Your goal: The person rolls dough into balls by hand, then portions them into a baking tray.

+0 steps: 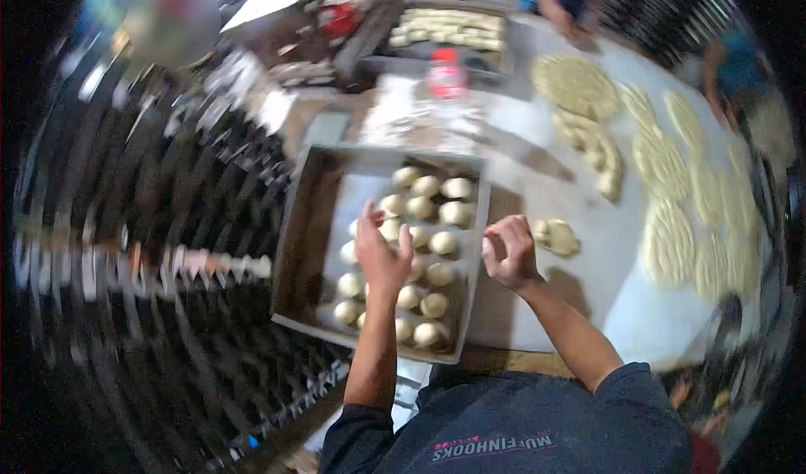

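A rectangular metal tray holds rows of pale round dough balls. Over the middle of these balls is my left hand, its thumb and fingers spread apart, with a dough ball showing beyond the gap between them. Just past the tray's right side, above the table, my right hand has its fingers curled in toward the thumb; I cannot tell what, if anything, is inside. A small flattened lump of dough lies on the table right beside its knuckles.
Long scored dough pieces and a large dough slab cover the table's right and far parts. A red-capped bottle stands behind the tray, before another filled tray. Other people's arms reach in at the far edge.
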A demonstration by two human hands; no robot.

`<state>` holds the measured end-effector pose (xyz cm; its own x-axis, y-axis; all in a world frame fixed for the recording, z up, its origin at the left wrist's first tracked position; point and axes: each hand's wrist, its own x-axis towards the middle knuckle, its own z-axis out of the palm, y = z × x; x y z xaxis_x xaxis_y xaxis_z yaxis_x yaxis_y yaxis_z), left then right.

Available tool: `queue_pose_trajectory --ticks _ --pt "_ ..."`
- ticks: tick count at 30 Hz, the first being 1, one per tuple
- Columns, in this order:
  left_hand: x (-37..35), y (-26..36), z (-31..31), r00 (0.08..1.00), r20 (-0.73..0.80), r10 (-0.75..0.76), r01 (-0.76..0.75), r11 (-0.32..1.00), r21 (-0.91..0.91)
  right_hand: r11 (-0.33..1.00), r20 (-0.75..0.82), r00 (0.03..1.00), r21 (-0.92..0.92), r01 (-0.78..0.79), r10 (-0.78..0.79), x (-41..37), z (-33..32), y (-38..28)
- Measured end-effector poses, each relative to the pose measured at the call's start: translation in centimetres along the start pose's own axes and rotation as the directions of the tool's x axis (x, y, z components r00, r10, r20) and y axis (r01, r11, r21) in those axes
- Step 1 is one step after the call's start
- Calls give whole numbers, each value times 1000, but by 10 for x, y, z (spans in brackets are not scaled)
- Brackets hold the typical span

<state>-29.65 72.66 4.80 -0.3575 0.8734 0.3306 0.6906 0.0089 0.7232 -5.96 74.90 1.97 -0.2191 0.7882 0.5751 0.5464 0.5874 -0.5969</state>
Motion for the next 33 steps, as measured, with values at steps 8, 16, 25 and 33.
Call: queue_pose_trajectory --ticks 8,16,25,33 --pt "16 135 337 515 830 212 7 968 -251 839 -223 864 -222 -497 452 -197 -192 135" --pt "48 235 514 794 431 -428 355 903 242 802 -394 773 -131 -582 497 -265 -290 144" --pt "-23 183 438 936 132 -326 320 945 69 770 -542 664 -49 -637 515 -250 -275 170" --pt "-202 172 283 544 832 115 807 199 -555 748 -252 714 70 -660 654 -250 -238 154"
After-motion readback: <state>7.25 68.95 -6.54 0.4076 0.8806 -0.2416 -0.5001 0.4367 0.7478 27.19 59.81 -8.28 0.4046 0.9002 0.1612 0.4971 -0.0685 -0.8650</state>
